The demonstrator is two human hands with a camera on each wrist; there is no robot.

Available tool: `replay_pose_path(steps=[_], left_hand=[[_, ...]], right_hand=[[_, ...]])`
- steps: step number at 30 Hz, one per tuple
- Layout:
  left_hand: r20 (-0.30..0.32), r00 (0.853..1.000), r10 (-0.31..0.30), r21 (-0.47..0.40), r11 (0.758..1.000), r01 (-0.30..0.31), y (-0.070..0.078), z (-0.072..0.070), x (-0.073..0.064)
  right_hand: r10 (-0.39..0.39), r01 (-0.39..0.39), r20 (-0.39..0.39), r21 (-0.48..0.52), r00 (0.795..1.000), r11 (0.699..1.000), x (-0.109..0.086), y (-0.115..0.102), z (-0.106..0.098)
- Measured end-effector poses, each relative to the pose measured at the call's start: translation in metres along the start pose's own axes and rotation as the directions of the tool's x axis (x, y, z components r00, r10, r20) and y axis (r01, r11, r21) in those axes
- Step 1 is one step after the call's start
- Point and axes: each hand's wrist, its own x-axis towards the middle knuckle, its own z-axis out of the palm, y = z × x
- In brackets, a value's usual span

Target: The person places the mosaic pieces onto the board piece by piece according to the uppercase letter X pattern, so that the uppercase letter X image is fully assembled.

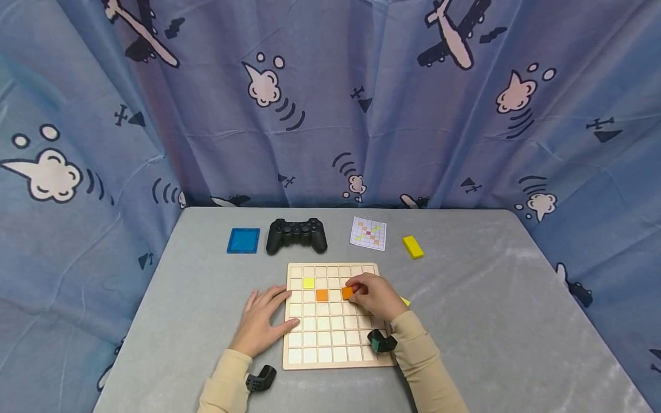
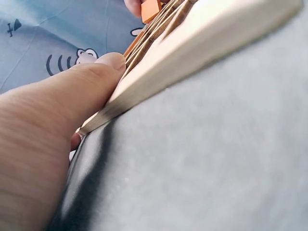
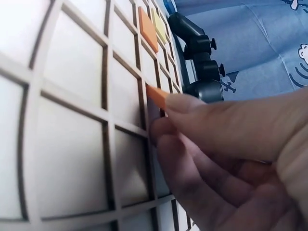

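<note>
A square wooden grid board [image 1: 323,337] lies on the grey table, with a yellow square tile [image 1: 308,283] and an orange square tile [image 1: 322,295] set in its cells. My right hand [image 1: 379,295] pinches another orange tile [image 1: 348,293] between thumb and fingers, over a cell in the upper right of the board. In the right wrist view this tile [image 3: 158,95] is tilted, one edge at the grid lines. My left hand [image 1: 260,321] rests at the board's left edge with fingers extended; its thumb [image 2: 91,82] touches the rim in the left wrist view.
Behind the board lie a blue square tray [image 1: 243,241], a black game controller [image 1: 296,234], a printed card with a coloured grid pattern [image 1: 368,233] and a yellow block [image 1: 412,247]. Something yellow [image 1: 405,301] shows partly beside the right wrist. A patterned blue curtain [image 1: 320,143] hangs behind the table.
</note>
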Motion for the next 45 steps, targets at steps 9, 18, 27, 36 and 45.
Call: replay_pose_path(steps=[9, 18, 27, 36, 45], left_hand=[[-0.007, 1.000, 0.017, 0.013, 1.000, -0.017, -0.0024, 0.0008, 0.0005], [-0.005, 1.000, 0.018, 0.011, 1.000, -0.018, -0.0020, 0.0008, 0.0009], [0.002, 1.000, 0.011, 0.000, 1.000, -0.011, -0.0011, -0.0001, 0.0008], [0.012, 1.000, 0.001, 0.001, 1.000, -0.001, -0.0007, -0.0004, 0.0017], [0.011, 1.000, -0.006, 0.000, 1.000, 0.006, 0.0005, -0.0011, 0.0020]], right_hand=[[-0.028, 0.029, 0.008, -0.055, 1.000, 0.998, -0.0003, -0.0003, 0.0007], [-0.036, 0.037, 0.010, -0.108, 0.999, 0.993, -0.0012, 0.0012, 0.0008], [-0.057, 0.054, -0.016, -0.113, 0.998, 0.992, -0.0015, 0.0046, 0.0029], [-0.066, 0.062, -0.033, -0.125, 0.997, 0.990, -0.0006, 0.0051, 0.0048], [-0.010, 0.010, -0.001, -0.154, 1.000, 0.988, -0.0004, -0.0008, 0.0044]])
